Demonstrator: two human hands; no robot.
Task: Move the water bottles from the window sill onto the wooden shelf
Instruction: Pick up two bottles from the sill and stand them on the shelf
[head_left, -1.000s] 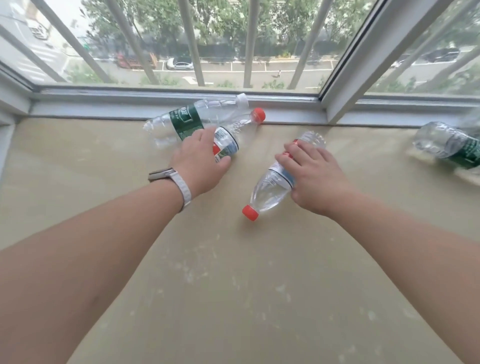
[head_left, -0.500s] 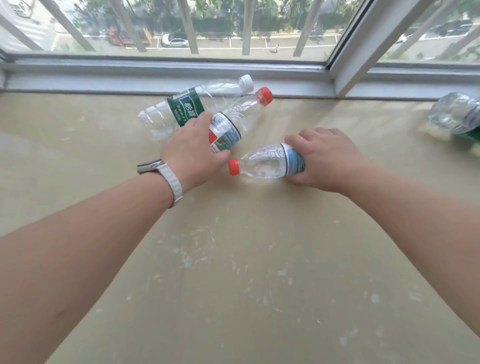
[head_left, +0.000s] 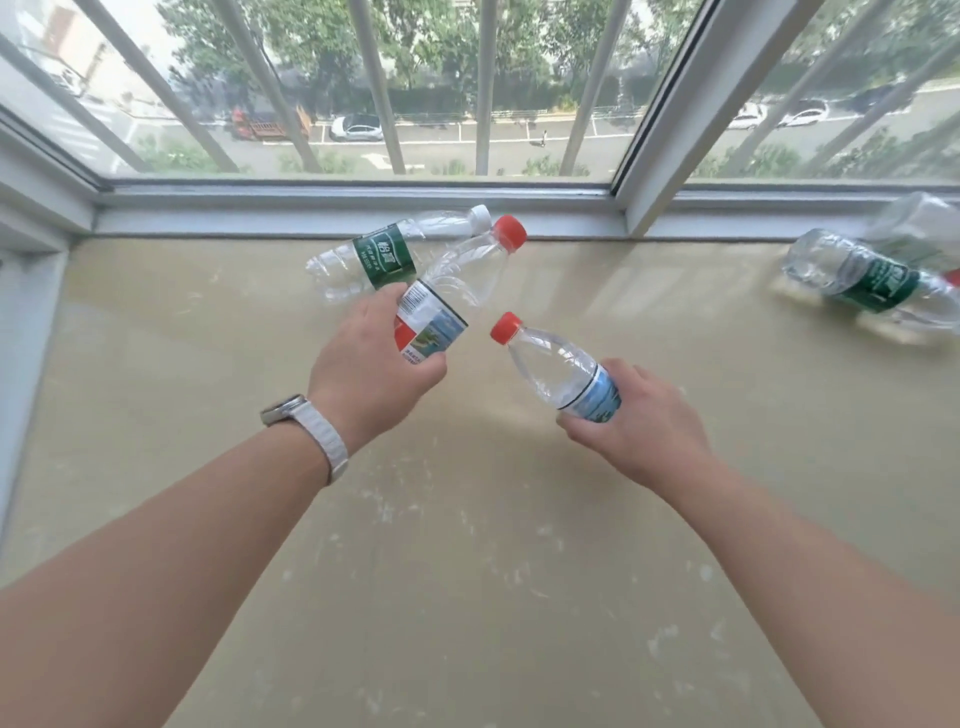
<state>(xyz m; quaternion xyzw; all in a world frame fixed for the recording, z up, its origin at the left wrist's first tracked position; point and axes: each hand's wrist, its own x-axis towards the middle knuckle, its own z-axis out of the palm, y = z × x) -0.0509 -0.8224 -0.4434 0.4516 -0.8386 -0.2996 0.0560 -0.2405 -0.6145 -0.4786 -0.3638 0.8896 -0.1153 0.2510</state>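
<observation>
We grip a bottle (head_left: 457, 291) in left hand (head_left: 371, 364), another bottle (head_left: 563, 371) in right hand (head_left: 639, 421). Slick plastic could slip; caps might knock together.

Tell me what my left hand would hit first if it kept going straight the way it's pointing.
Probably the green-label bottle lying on the sill just beyond your left hand, which grips a red-cap bottle. That held bottle's cap might reach the window frame first; depth is unclear.
</observation>
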